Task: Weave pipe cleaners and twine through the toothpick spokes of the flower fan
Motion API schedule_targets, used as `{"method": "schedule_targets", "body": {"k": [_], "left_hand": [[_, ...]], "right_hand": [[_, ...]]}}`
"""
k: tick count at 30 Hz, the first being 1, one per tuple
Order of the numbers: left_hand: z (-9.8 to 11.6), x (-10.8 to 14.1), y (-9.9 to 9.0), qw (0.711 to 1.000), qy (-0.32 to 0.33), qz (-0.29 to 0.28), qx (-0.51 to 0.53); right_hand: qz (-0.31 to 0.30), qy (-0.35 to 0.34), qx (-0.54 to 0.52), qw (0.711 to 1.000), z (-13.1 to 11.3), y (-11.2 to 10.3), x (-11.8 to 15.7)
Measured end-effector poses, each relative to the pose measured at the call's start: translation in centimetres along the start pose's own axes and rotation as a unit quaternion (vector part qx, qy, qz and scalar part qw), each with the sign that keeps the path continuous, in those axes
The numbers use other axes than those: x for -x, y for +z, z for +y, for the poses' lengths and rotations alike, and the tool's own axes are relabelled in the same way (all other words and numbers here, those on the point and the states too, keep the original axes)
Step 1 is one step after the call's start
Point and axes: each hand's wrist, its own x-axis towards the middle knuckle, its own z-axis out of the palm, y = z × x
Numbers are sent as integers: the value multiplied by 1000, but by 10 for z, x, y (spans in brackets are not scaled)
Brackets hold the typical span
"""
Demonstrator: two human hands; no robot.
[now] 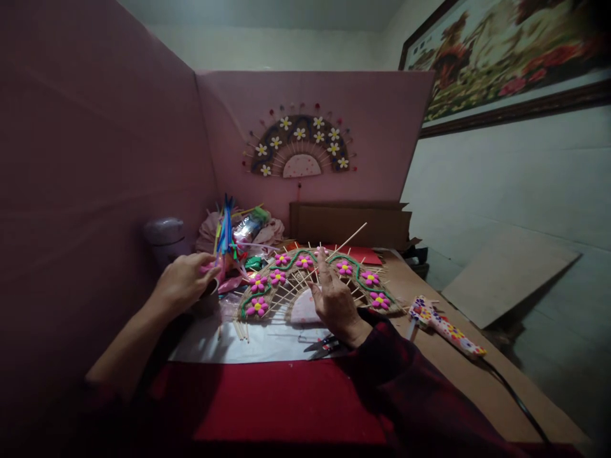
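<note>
Over a twine-wrapped fan craft (356, 262) made of thin sticks, my right hand (337, 308) reaches with its index finger stretched out. The fingertip touches or lies just in front of a pink flower (322, 252) near the fan's top. A long thin stick (352, 236) slants up beside that finger; I cannot tell if the hand touches it. At the left, my left hand (184, 280) is closed at the rim of a dark cup (208, 298), with something pink at its fingertips. Blue pipe cleaners (226, 226) stand just behind it. Scissors (322, 348) lie below my right wrist.
A flower-patterned glue gun (446, 326) with a black cord lies at right on the brown board (429, 381). A white sheet (210, 343) and red cloth (286, 401) lie in front. Behind are cardboard (351, 226), plastic packets (252, 222) and a finished fan (301, 143) on the pink wall.
</note>
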Motion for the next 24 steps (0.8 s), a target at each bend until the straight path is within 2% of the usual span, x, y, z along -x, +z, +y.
{"method": "schedule_targets", "body": {"k": [5, 9, 15, 18, 20, 24], "left_hand": [[-22, 11, 19, 996, 12, -67, -50], [-19, 12, 31, 994, -1, -81, -75], [-12, 10, 29, 986, 12, -115, -122], [-11, 13, 19, 988, -12, -97, -117], [-4, 11, 5, 992, -1, -70, -101], [33, -13, -35, 996, 76, -53, 18]], "right_hand": [[5, 0, 6, 1000, 0, 0, 1], [4, 4, 20, 1000, 1, 0, 1], [10, 5, 21, 1000, 2, 0, 0], [28, 25, 22, 999, 4, 0, 0], [48, 40, 19, 998, 4, -1, 0], [85, 17, -4, 996, 0, -3, 2]]}}
